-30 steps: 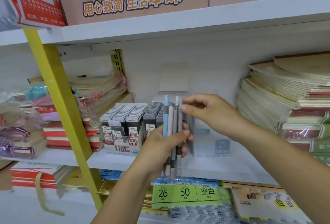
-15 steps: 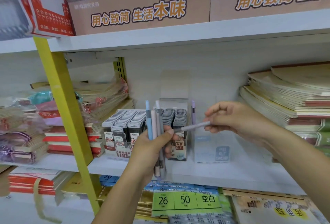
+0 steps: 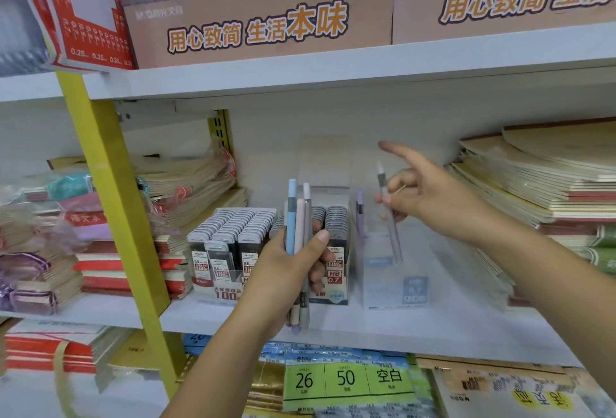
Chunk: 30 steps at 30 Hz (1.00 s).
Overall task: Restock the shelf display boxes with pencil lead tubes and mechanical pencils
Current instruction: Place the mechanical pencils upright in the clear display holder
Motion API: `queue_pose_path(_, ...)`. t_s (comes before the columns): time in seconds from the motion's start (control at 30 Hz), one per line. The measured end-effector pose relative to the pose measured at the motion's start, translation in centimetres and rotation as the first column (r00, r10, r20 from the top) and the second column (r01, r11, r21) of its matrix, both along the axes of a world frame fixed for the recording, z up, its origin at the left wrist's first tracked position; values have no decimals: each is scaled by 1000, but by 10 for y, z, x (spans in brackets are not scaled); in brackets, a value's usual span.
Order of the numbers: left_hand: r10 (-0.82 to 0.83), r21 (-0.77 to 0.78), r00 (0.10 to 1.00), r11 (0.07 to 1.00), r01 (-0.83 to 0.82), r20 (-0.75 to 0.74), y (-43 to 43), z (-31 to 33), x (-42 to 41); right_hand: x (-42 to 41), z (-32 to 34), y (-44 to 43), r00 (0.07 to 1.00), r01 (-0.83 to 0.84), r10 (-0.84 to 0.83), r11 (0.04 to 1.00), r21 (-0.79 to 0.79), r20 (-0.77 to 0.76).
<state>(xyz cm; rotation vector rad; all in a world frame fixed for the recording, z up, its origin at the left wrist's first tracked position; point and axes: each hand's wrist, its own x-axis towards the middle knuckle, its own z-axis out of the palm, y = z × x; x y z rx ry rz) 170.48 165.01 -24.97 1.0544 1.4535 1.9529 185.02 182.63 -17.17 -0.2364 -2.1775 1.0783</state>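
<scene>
The fingers [image 3: 398,202] of the right hand [image 3: 440,207] pinch one mechanical pencil [image 3: 389,217], index finger extended. The pencil's lower end is inside the clear display box [image 3: 393,287]. A loose pinch could drop it askew or tip the box. The left hand [image 3: 283,274] grips a pencil bundle [image 3: 298,217]; slippage would scatter it across the shelf [image 3: 433,327].

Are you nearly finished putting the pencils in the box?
Not yet. Done: the dark pencil lead tubes look full in their display boxes, and one purple mechanical pencil stands in the clear plastic box. In hand: the right hand pinches a grey mechanical pencil, tip down inside that box. Left: the left hand grips a bunch of pastel pencils waiting to go in.
</scene>
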Motion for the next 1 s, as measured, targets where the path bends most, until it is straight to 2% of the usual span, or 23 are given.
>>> queue_pose_path(0.1, 2, 6, 1000, 1000, -2, 23, 1, -6, 0, -12, -4, 13, 987, 110, -98, 990, 92, -123)
queue_pose_path(0.2, 3, 26, 1000, 1000, -3, 24, 1, -8, 0, -28, -11, 23, 968, 203, -179, 970, 135, -174)
queue_pose_path(0.37, 5, 28, 1000, 1000, -5, 0, -2, -9, -2, -48, -26, 33, 960, 275, -269, 854, 442, -76)
queue_pose_path(0.47, 9, 23, 1000, 1000, -9, -9, -3, -10, -5, -57, -33, 36, 954, 259, -298, 806, 533, -14)
queue_pose_path(0.73, 9, 18, 1000, 1000, -9, -4, 0, -14, -9, -61, -32, 38, 943, 257, -332, 797, 547, 41)
queue_pose_path(0.87, 24, 12, 1000, 1000, -24, -17, 0, -15, -10, -59, -32, 39, 935, 287, -353, 792, 539, 22)
queue_pose_path(1.0, 32, 4, 999, 999, -32, -37, -1, -14, -9, -57, -31, 38, 916, 247, -377, 798, 550, 136)
